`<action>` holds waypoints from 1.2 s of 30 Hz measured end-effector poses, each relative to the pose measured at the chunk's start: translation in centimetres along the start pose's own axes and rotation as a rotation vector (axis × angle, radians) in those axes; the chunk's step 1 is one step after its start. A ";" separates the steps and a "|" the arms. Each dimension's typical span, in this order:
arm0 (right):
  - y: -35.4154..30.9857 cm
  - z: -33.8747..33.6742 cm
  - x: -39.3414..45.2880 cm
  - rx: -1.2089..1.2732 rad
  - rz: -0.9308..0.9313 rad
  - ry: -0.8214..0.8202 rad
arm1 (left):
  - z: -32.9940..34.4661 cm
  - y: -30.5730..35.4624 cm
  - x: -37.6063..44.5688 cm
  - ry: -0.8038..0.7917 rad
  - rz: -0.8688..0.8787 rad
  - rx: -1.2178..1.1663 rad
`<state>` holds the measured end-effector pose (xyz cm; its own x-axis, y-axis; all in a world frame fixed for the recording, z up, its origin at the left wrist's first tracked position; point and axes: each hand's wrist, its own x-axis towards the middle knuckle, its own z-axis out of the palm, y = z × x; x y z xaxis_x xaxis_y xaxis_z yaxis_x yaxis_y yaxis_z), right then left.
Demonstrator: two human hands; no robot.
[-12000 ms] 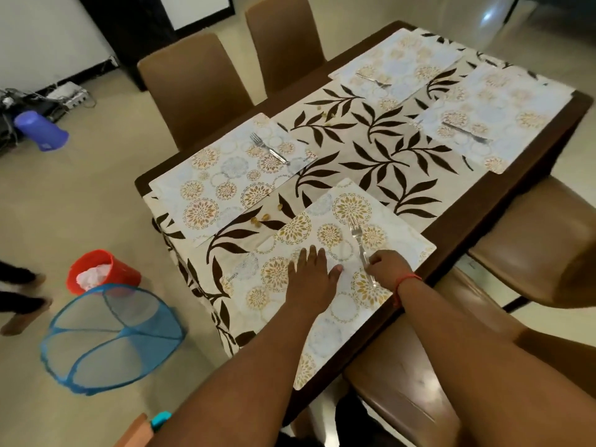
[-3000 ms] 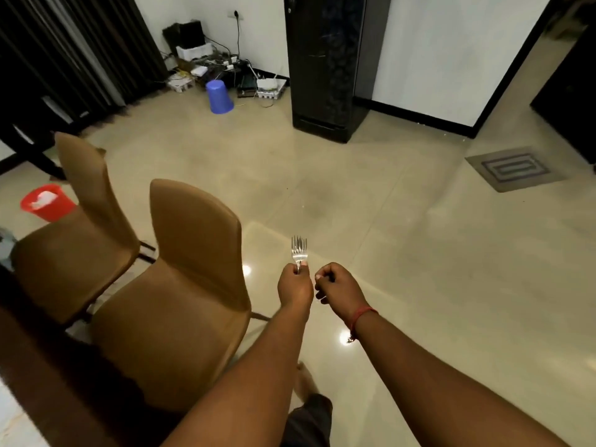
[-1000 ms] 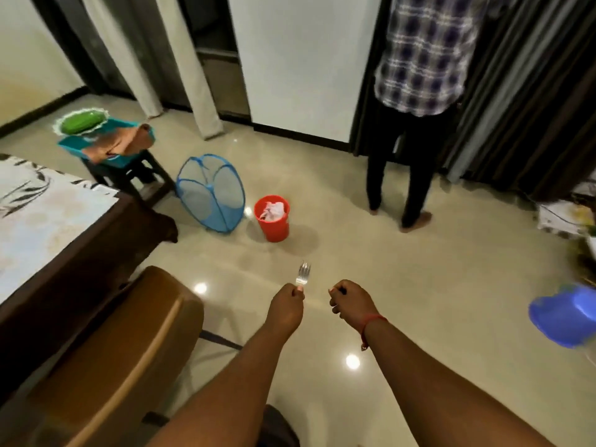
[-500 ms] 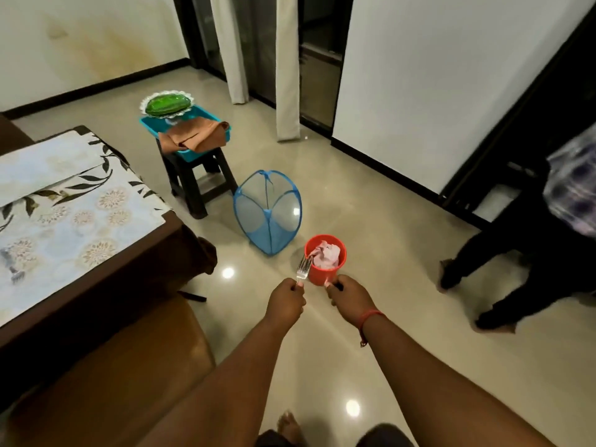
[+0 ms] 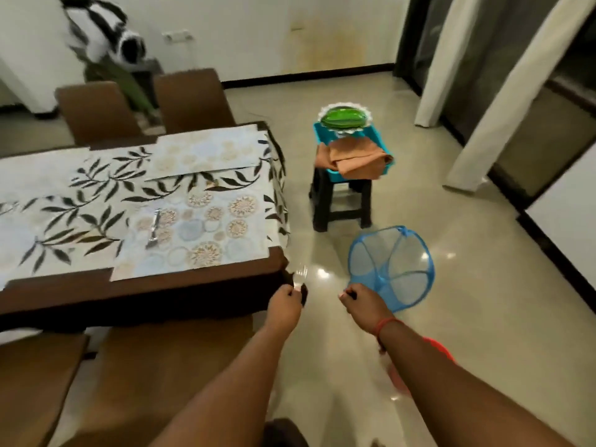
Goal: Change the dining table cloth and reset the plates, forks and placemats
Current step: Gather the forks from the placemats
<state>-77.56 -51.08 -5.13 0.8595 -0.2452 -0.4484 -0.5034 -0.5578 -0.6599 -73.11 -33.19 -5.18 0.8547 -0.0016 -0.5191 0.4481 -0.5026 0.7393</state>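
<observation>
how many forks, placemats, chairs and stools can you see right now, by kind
forks: 2, one in the left hand at, one on the near placemat
placemats: 2 clearly seen, near and far
chairs: 4, at
stools: 1
total: 9

The view swung back to the dark wooden desk [image 5: 138,285] and its leaf-patterned cloth [image 5: 64,195]. The left hand [image 5: 285,306] carried the blurred silver fork [image 5: 301,275], apparently, to the desk's corner; the red plastic bucket [image 5: 435,348] slipped behind the right forearm.
</observation>
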 end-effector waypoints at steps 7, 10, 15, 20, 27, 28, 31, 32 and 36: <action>-10.1 3.0 11.8 -0.143 -0.203 -0.222 | -7.3 0.6 7.9 0.245 -0.177 -0.216; -15.6 6.4 16.4 -0.220 -0.287 -0.303 | -11.0 -0.4 12.3 0.307 -0.235 -0.284; -22.6 11.0 21.0 -0.343 -0.365 -0.439 | -16.5 -2.1 16.8 0.375 -0.301 -0.344; -29.5 16.6 24.8 -0.496 -0.546 -0.542 | -21.5 -5.0 19.5 0.501 -0.402 -0.436; -38.7 25.8 29.0 -0.883 -1.004 -0.680 | -25.4 -9.2 19.1 0.781 -0.592 -0.530; -40.0 27.1 29.2 -0.952 -1.079 -0.690 | -25.6 -9.8 18.5 0.831 -0.634 -0.554; -42.8 29.9 29.5 -1.129 -1.338 -0.582 | -25.6 -10.9 17.2 0.940 -0.744 -0.623; -43.4 30.5 29.7 -1.160 -1.406 -0.546 | -25.4 -11.1 16.9 0.974 -0.774 -0.649; -44.0 32.0 31.5 -1.256 -1.519 -0.464 | -23.5 -10.6 16.9 1.062 -0.848 -0.775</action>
<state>-31.19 -8.88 -9.55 0.2572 0.9280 -0.2695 0.9656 -0.2582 0.0326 -57.25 -7.59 -11.70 -0.0710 0.7961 -0.6010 0.6115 0.5108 0.6044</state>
